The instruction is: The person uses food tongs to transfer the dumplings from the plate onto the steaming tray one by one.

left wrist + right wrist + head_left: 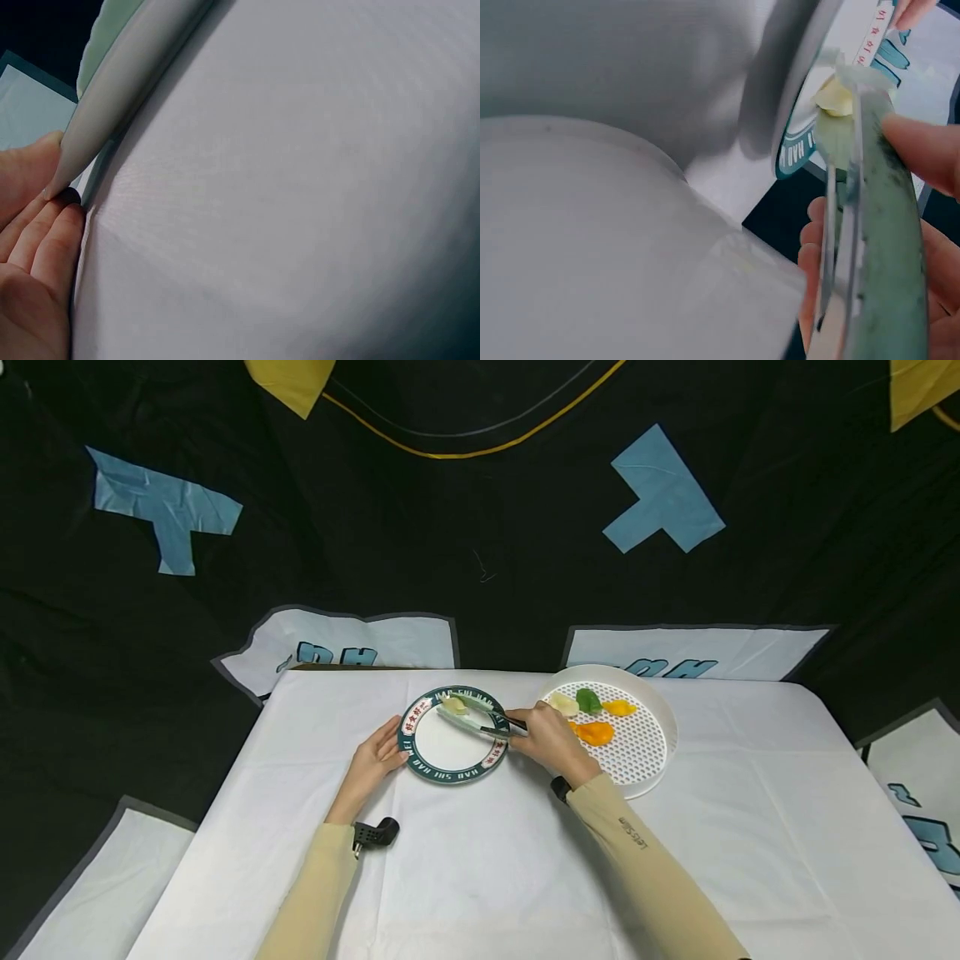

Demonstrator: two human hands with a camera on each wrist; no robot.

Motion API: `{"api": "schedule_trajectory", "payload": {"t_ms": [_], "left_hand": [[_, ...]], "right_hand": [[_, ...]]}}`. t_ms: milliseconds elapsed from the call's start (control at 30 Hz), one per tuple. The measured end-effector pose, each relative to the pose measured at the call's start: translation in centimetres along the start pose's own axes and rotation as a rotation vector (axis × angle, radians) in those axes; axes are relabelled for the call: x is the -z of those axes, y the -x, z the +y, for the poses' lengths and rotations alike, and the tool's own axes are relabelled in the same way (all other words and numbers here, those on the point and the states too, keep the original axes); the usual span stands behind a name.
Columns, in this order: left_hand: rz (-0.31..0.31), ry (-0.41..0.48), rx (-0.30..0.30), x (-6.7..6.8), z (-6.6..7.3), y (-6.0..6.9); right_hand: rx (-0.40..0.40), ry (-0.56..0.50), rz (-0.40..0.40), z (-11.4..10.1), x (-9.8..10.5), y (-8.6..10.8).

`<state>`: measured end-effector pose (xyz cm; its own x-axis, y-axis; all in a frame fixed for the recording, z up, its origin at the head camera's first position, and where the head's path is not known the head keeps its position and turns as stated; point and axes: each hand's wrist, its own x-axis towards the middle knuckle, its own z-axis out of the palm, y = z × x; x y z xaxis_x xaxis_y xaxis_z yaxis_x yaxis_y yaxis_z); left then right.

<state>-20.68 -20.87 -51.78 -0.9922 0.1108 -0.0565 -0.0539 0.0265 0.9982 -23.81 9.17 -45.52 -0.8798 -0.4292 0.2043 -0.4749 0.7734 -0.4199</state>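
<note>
My left hand (372,762) holds the left rim of a round white plate (450,776) with a dark green lettered border. In the left wrist view, the thumb is above the rim and the fingers are under it. My right hand (552,741) grips green-and-metal tongs (889,247) that reach across the plate from the right. Between the tong tips is a pale yellow-green piece (834,99), over the plate's upper part; whether it touches the plate I cannot tell.
Right of the plate stands a round white perforated basket (663,752), partly behind the right hand. Inside lie a pale piece (563,704), a green piece (588,701), a yellow piece (620,707) and an orange piece (597,732). A white cloth (465,877) covers the table.
</note>
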Motion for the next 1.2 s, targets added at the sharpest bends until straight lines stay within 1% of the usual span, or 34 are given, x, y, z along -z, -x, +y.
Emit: {"api": "schedule_trajectory", "payload": {"t_ms": [133,333,533,700,900,1200], "left_hand": [[0.001,0.002,0.0,0.0,0.1,0.1],[0.003,-0.013,0.006,0.0,0.1,0.1],[0.003,-0.006,0.001,0.1,0.0,0.0],[-0.006,-0.003,-0.009,0.1,-0.1,-0.1],[-0.002,-0.003,-0.008,0.1,-0.2,0.0],[-0.006,-0.013,-0.005,0.1,-0.2,-0.1]], "right_hand": [[0.005,-0.002,-0.002,0.0,-0.1,0.2],[0.028,-0.067,-0.003,0.0,0.5,1.0],[0.059,-0.166,0.032,0.2,2.3,2.4],[0.057,-0.195,0.072,0.9,4.2,4.0],[0.042,-0.18,0.119,2.7,6.8,6.5],[-0.062,-0.096,0.24,6.8,9.9,11.1]]}}
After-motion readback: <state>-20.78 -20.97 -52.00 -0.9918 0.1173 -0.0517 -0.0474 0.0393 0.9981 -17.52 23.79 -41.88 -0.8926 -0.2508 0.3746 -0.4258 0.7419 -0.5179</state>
